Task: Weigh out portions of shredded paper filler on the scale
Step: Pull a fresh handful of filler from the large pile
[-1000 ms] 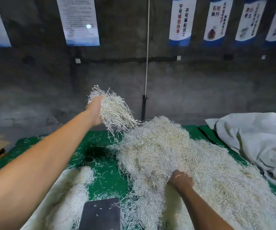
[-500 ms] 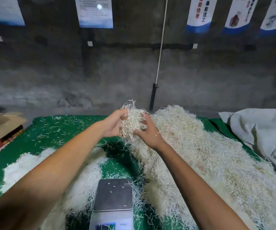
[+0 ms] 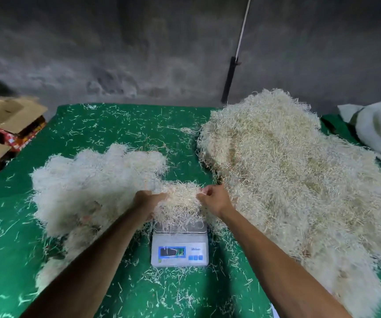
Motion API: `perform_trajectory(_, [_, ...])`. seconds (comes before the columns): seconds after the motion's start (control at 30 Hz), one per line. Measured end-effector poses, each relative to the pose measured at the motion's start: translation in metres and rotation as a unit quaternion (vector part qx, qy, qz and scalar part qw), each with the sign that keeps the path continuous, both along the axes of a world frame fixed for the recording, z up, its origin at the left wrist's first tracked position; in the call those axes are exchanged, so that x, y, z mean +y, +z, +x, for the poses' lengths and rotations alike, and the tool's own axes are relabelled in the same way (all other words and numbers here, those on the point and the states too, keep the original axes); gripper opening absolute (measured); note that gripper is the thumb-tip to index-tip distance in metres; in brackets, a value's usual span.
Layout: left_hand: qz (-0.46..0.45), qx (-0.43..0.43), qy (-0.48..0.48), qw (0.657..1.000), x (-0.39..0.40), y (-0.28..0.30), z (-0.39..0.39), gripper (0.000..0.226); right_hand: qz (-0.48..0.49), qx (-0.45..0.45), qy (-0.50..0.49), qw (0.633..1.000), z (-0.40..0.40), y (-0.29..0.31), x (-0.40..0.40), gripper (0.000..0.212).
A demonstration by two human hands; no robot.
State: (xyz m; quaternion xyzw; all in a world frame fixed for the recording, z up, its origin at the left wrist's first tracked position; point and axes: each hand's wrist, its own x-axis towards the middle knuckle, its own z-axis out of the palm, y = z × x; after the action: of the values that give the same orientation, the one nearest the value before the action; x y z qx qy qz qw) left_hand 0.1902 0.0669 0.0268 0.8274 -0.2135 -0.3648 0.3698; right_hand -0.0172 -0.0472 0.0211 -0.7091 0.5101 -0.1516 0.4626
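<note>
Paper wad going onto scale

Left hand [image 3: 149, 203] and right hand [image 3: 214, 199] grip wad [image 3: 180, 203] at opposite ends; wad sits directly over scale [image 3: 179, 247] platform, long axis left-right; move looks straight down.

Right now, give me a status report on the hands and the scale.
Left hand and right hand both gripping one clump of shredded paper. Clump over the scale platform, strands draping onto it. Display unreadable. Nothing blocking.

scale [image 3: 179, 251] — display and brand mark blurred | readable text: none — anywhere in view
</note>
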Motion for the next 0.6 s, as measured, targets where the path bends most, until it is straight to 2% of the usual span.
perform_trajectory(0.07, [0.019, -0.019, -0.047, 0.999, -0.001, -0.011, -0.003, 0.083, -0.01, 0.029, 0.024, 0.999, -0.003, -0.008, -0.001, 0.012])
perform_trajectory(0.23, [0.051, -0.145, -0.17, 0.973, -0.007, 0.002, -0.001, 0.087, -0.166, 0.07, 0.022, 0.983, -0.026, -0.006, -0.026, 0.047])
perform_trajectory(0.3, [0.054, -0.206, -0.208, 0.955, -0.012, 0.019, -0.006, 0.085, -0.278, 0.165, 0.034, 0.946, -0.04, -0.01, -0.036, 0.051])
perform_trajectory(0.37, [0.061, -0.249, -0.23, 0.939, -0.016, 0.034, -0.015, 0.076, -0.351, 0.296, 0.095, 0.883, -0.055, -0.018, -0.041, 0.059])
perform_trajectory(0.4, [0.072, -0.264, -0.24, 0.931, -0.019, 0.039, -0.02, 0.071, -0.34, 0.341, 0.124, 0.868, -0.062, -0.024, -0.04, 0.062])
perform_trajectory(0.47, [0.096, -0.296, -0.26, 0.914, -0.021, 0.046, -0.032, 0.054, -0.256, 0.399, 0.16, 0.866, -0.079, -0.041, -0.035, 0.069])
perform_trajectory(0.53, [0.111, -0.341, -0.273, 0.892, -0.023, 0.05, -0.044, 0.034, -0.156, 0.428, 0.178, 0.872, -0.097, -0.061, -0.024, 0.078])
perform_trajectory(0.6, [0.129, -0.388, -0.28, 0.869, -0.024, 0.053, -0.055, 0.031, -0.115, 0.442, 0.199, 0.867, -0.113, -0.074, -0.011, 0.086])
